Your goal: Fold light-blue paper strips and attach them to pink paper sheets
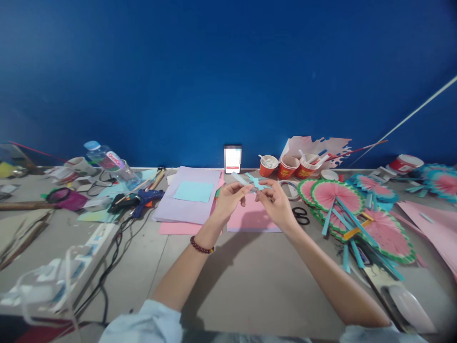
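My left hand (228,197) is closed in a pinch on a pale whitish strip (238,178), perhaps tape or paper. My right hand (275,204) pinches a small light-blue paper cutout (254,180) with several narrow arms. Both hands meet over a pink sheet of paper (246,220), fingertips nearly touching. Just left of them, a light-blue paper rectangle (193,191) lies on a stack of lilac sheets (167,202). Black-handled scissors (301,216) are right of my right hand, and a roll of tape (290,189) is partly hidden behind it.
A phone (233,159) stands against the blue wall. Red paper cups (287,167) hold small items. Watermelon-patterned paper fans (387,233) cover the right side. On the left are a bottle (113,162), a blue glue gun (146,200), a power strip (91,259) and cables.
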`<act>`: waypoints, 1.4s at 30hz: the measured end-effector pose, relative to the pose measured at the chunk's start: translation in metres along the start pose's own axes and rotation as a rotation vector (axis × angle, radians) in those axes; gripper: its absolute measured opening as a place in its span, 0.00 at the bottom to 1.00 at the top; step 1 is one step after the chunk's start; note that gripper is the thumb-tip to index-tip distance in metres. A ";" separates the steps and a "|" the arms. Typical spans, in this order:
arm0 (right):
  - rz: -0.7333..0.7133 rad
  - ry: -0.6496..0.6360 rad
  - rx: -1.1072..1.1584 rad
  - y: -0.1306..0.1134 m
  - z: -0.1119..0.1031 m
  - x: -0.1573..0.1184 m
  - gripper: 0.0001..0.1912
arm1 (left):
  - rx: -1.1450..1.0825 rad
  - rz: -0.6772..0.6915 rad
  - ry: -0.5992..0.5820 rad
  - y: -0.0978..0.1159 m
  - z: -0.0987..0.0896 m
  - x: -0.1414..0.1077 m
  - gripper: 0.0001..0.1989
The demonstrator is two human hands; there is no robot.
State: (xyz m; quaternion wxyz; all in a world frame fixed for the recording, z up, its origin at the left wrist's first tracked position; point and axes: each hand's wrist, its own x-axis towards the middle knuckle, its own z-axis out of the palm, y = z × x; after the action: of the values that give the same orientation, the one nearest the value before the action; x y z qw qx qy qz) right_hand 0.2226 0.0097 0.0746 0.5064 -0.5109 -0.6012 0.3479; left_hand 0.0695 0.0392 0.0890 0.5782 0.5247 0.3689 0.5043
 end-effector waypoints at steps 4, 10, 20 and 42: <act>-0.015 0.024 0.015 -0.001 0.000 -0.001 0.12 | 0.093 0.074 -0.048 -0.004 0.002 -0.002 0.12; -0.019 0.017 0.053 -0.005 0.002 -0.004 0.11 | 0.129 0.097 0.047 -0.007 0.005 -0.003 0.14; -0.012 0.023 0.048 -0.004 0.002 -0.004 0.11 | 0.010 0.041 0.041 -0.003 0.008 -0.002 0.16; 0.029 0.021 0.088 -0.002 -0.001 0.001 0.16 | 0.016 0.081 -0.070 -0.004 0.006 -0.003 0.15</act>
State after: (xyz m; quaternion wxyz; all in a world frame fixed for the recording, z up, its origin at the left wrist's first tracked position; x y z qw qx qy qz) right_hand 0.2233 0.0102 0.0772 0.5296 -0.5005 -0.5724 0.3760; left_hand 0.0753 0.0356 0.0860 0.5655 0.5613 0.3307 0.5057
